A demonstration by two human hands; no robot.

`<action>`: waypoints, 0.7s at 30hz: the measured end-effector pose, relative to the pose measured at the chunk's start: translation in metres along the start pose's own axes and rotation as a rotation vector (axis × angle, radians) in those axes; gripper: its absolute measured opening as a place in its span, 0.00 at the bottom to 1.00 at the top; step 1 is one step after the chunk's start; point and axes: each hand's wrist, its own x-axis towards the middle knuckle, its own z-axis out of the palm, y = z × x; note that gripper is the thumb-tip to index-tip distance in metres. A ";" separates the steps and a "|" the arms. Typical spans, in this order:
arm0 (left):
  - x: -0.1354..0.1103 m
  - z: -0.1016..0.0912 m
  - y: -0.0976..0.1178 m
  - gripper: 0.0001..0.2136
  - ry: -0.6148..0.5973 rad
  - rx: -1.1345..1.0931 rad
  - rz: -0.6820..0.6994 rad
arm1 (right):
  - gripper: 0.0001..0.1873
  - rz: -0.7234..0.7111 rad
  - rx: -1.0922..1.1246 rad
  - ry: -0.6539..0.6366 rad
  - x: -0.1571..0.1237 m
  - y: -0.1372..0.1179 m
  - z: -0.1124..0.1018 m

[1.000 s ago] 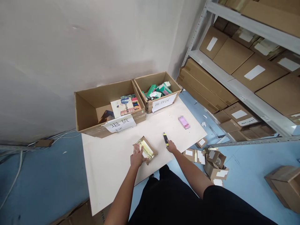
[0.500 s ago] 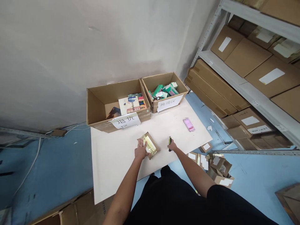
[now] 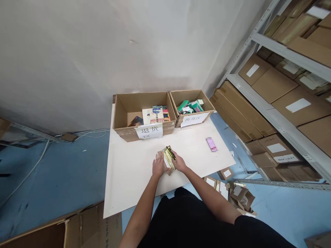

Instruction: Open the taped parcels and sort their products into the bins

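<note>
A small brown parcel with shiny yellow tape lies on the white table in front of me. My left hand rests flat on the parcel's left side, fingers stretched out. My right hand grips a black and yellow box cutter, whose tip lies over the top of the parcel.
Two open cardboard boxes stand at the table's far edge: a large one with books and a smaller one with green packets, each with a paper label. A pink object lies at the right. Shelves of cartons fill the right; small boxes litter the floor.
My right hand has picked up the box cutter from the table and carried it left onto the parcel. My left hand stays on the parcel. The view has shifted.
</note>
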 end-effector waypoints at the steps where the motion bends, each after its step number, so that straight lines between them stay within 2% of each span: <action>1: -0.001 0.001 0.000 0.54 -0.008 -0.010 -0.020 | 0.37 0.016 -0.065 -0.036 0.003 -0.005 0.006; 4: -0.002 0.003 -0.001 0.53 -0.060 -0.053 -0.059 | 0.38 0.119 -0.228 -0.123 0.007 -0.011 0.022; 7: -0.001 0.004 -0.002 0.55 -0.094 -0.104 -0.068 | 0.38 0.165 -0.319 -0.166 0.008 -0.012 0.028; 10: 0.001 0.003 -0.006 0.55 -0.117 -0.147 -0.027 | 0.40 0.165 -0.371 -0.220 0.006 -0.013 0.027; 16: 0.009 -0.003 -0.018 0.59 -0.256 -0.153 0.008 | 0.41 0.214 -0.408 -0.290 0.009 -0.024 0.022; 21: 0.011 -0.007 -0.017 0.59 -0.287 -0.061 -0.041 | 0.42 0.289 -0.405 -0.363 0.022 -0.040 0.009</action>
